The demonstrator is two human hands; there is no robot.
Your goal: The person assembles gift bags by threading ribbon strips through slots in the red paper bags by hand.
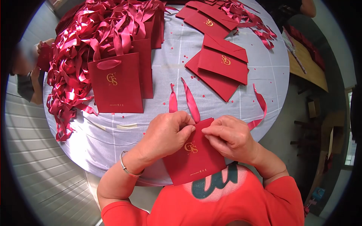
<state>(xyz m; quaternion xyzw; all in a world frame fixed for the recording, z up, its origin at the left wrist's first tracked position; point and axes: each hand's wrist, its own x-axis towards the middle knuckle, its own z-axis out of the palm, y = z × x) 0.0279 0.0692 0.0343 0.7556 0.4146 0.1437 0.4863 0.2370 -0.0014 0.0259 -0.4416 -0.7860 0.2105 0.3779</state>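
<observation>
A small red paper bag with gold lettering leans at the table's front edge, against the red shirt. My left hand is closed, thumb and forefinger pinching at the bag's top edge. Its wrist wears a metal bangle. My right hand is also closed, fingertips pinched together at the bag's upper right; what sits between them is hidden. A pink-red satin ribbon runs from beyond the table middle down to my left fingers, with a second ribbon end beside it. Another ribbon curves down behind my right hand.
A large heap of ribbons lies over red bags at the left, with one ribboned bag in front. Flat red bags are stacked at the right. Small red dots speckle the pale tablecloth. Another person's hand shows at far left.
</observation>
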